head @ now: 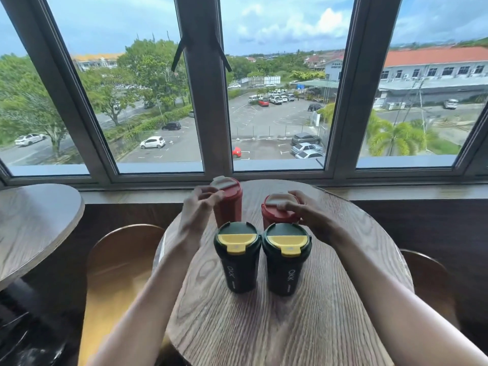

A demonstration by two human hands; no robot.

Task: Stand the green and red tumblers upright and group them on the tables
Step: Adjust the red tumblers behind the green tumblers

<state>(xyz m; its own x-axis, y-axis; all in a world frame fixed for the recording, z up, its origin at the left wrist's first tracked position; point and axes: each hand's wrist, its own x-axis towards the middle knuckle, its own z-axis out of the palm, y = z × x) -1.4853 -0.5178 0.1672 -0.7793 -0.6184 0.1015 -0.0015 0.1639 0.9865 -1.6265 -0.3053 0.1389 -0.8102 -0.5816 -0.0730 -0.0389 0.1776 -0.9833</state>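
All four tumblers stand upright on my table (pixel 303 326): two green (pixel 237 256) in front, two red (pixel 229 204) behind. My left hand (pixel 196 207), fingers curled and blurred, sits beside the left red; I cannot tell if it grips. My right hand (pixel 307 211) pinches the right red's lid (pixel 274 204). Only closing the group is left.

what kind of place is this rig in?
Probably an upper-floor café or lounge: small round wood-grain table, a second round wooden table, curved wooden chair, and big dark-framed windows overlooking a car park.
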